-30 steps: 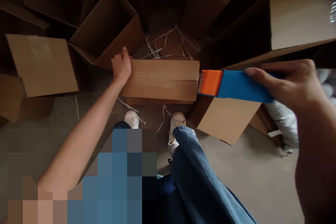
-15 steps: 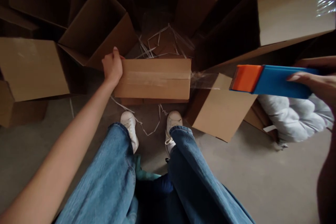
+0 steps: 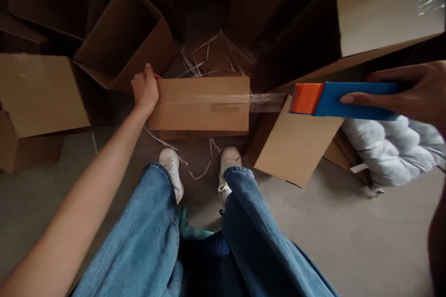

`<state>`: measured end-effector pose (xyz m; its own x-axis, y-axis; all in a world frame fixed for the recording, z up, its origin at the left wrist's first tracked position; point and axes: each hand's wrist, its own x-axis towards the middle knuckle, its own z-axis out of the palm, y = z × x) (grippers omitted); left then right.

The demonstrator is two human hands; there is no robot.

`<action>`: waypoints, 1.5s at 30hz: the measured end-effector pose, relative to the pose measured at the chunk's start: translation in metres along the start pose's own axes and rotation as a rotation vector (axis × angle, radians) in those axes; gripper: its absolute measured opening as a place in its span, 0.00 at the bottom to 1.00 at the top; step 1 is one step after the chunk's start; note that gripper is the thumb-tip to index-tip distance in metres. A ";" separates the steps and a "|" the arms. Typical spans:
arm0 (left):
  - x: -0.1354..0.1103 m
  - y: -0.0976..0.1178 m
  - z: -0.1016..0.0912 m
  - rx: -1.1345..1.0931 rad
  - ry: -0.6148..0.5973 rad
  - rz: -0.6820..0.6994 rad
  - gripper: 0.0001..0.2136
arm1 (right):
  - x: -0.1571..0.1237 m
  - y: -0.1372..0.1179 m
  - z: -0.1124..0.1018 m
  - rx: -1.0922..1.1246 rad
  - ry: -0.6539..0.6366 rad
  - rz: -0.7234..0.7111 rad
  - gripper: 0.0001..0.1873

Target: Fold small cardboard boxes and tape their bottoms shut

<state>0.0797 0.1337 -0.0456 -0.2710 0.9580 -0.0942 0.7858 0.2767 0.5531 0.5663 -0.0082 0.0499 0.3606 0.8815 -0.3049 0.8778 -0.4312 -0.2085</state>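
Note:
A closed cardboard box (image 3: 202, 116) lies on the floor in front of my feet, with clear tape along its top seam. My left hand (image 3: 144, 87) grips the box's left end, fingers curled over the edge. My right hand (image 3: 414, 93) is closed round the handle of a blue tape dispenser (image 3: 348, 100) with an orange head, held in the air to the right of the box. A strip of clear tape (image 3: 267, 100) stretches from the box's right end to the dispenser.
Open and closed cardboard boxes (image 3: 121, 37) crowd the left, back and right. A smaller box (image 3: 296, 144) leans at the right of my feet. White padding (image 3: 390, 148) lies at the right. Paper strips (image 3: 205, 58) litter the floor behind the box. Bare concrete floor (image 3: 348, 232) lies at the lower right.
My right hand pulled the dispenser off the box's right end and away to the right, drawing tape out after it. My left hand stayed on the box's left end.

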 end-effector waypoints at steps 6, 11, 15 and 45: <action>0.001 -0.001 0.001 -0.004 -0.004 0.007 0.29 | -0.007 -0.024 0.008 0.030 -0.030 -0.053 0.18; -0.001 -0.001 0.001 -0.016 -0.002 0.013 0.29 | 0.001 -0.029 0.024 -0.022 -0.036 -0.163 0.19; -0.003 0.000 0.001 -0.014 -0.001 -0.006 0.27 | -0.004 -0.056 0.041 -0.034 -0.031 -0.231 0.20; -0.008 0.012 -0.001 0.075 -0.014 -0.082 0.23 | -0.018 -0.135 0.064 -0.180 -0.096 -0.177 0.34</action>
<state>0.0911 0.1290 -0.0370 -0.3283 0.9328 -0.1486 0.8012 0.3583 0.4793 0.4209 0.0217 0.0243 0.1723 0.9141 -0.3670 0.9697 -0.2229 -0.1001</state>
